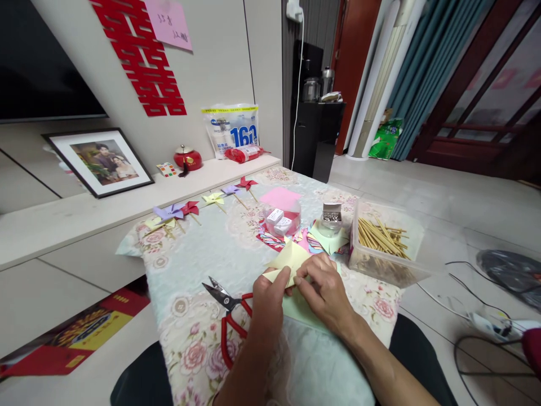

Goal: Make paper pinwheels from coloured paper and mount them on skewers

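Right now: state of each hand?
Left hand: closed, pinching the yellow paper.
Right hand: closed, pressing the same yellow paper.

This is a home, a living room by the look of it. A framed portrait photo (pixel 103 160) leans on the low wall shelf (pixel 127 197) under a red double-happiness paper cutout (pixel 141 56), beside a dark television screen (pixel 38 62). A floral tablecloth (pixel 190 338) covers the desk, teal curtains (pixel 426 62) hang by a wooden door (pixel 477 96), and the floor is tiled.
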### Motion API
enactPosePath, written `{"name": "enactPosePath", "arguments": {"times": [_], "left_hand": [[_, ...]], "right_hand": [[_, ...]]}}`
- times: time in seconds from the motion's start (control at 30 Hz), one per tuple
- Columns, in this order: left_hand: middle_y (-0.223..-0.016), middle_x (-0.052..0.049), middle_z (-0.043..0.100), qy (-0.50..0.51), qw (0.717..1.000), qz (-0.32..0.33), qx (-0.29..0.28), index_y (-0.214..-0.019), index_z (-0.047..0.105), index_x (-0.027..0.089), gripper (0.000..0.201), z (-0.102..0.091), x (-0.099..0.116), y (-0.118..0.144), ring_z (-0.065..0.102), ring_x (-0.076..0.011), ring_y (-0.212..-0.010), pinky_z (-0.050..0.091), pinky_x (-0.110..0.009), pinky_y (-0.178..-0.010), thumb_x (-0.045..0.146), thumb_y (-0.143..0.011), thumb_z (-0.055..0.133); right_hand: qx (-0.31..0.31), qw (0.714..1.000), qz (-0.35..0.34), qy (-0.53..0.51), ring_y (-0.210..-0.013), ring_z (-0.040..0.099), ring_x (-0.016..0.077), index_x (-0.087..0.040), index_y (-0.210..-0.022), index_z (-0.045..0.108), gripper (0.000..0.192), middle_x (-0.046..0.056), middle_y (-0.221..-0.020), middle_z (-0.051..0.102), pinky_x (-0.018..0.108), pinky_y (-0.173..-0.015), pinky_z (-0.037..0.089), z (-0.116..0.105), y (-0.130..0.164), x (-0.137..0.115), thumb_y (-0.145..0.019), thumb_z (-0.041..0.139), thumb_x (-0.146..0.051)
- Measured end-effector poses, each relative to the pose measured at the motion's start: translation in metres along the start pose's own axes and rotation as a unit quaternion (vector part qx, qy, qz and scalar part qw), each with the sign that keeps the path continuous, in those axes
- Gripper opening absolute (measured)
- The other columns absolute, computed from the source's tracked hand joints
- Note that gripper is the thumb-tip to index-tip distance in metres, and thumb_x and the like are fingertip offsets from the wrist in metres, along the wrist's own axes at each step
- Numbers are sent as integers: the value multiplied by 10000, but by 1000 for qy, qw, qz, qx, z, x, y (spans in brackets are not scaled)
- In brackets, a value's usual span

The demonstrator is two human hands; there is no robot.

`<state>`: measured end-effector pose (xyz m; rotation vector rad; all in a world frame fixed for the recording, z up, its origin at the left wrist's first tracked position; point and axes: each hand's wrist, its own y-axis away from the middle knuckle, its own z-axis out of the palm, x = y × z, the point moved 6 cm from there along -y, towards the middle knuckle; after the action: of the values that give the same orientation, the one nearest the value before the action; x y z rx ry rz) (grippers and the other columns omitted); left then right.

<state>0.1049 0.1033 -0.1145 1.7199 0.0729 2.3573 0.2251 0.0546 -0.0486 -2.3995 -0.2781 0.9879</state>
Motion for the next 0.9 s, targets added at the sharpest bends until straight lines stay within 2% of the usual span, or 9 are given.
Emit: {"name": "enactPosePath", "arguments": {"times": [0.2,0.4,0.57,0.73,0.9], "left_hand": [[-492,31,506,-52,998,21,-3,-544,531,198,325,4,6,2,437,-119,-493,349,-249,-531,368,-779,678],[-544,40,552,10,999,-29,-27,-678,578,183,258,13,12,14,467,-116,-479,349,-235,-488,382,-734,733],[-542,34,566,43,998,-41,-27,-688,600,186,213,15,10,13,522,-135,-500,385,-242,-500,342,-723,741],[-559,7,630,113,991,-68,-13,-733,635,198,173,14,11,6,644,-214,-612,479,-293,-588,310,-670,750],[-585,-15,653,83,996,-41,10,-705,664,198,114,11,26,7,647,-228,-676,486,-291,-599,272,-647,727]], "right_hand": [[19,999,41,17,-765,518,206,-214,-723,568,217,10,-716,592,356,-716,349,-3,-1,5,-938,565,-239],[16,998,65,10,-762,520,210,-211,-697,561,224,13,-700,590,352,-714,353,-3,-1,8,-918,576,-238],[15,997,74,-11,-764,528,212,-218,-704,572,211,10,-698,587,353,-714,375,-5,-2,10,-914,585,-233],[-5,998,19,-56,-815,555,217,-221,-796,629,141,26,-777,624,365,-746,419,-6,-3,5,-923,578,-183],[-22,998,-49,-25,-859,545,231,-231,-933,686,96,32,-834,627,400,-781,412,0,0,-3,-892,635,-161]]}}
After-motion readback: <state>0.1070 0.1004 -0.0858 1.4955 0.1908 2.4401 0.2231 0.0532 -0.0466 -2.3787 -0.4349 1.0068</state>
